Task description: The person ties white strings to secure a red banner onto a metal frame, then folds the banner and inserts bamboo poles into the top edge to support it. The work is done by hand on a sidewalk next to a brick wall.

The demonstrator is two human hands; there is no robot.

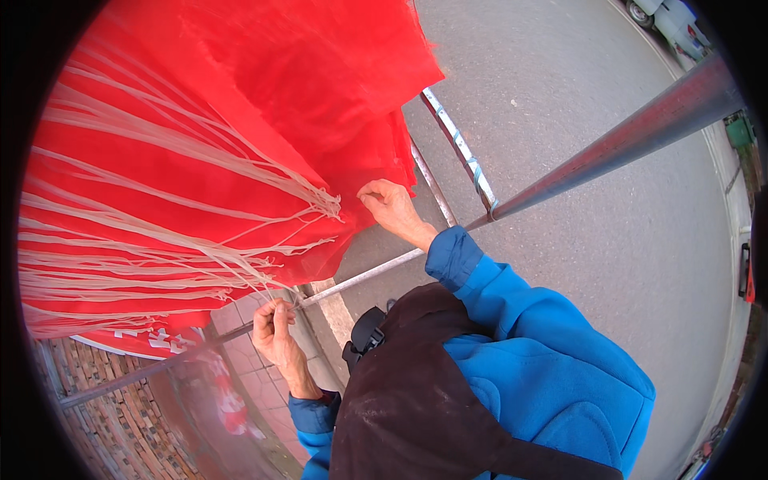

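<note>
A large sheet of red cloth (304, 96) hangs over the left half of the head view. Across it run many thin whitish strings (160, 132), bunched toward their frayed ends near my hands. My left hand (276, 336) is closed in a pinch at the lower end of one bunch, beside a metal rail. Farther up and to the right, my right hand (394, 210) has its fingers curled together against the red cloth's edge. Whatever is between those fingertips is too small to make out.
A thick metal pole (624, 144) slants in from the upper right and meets thinner metal rails (360, 278). A striped bar (460, 148) joins it. Beyond lie a grey road (544, 72), a parked vehicle (672, 20), pink paving (252, 352) and stacked bricks (120, 408).
</note>
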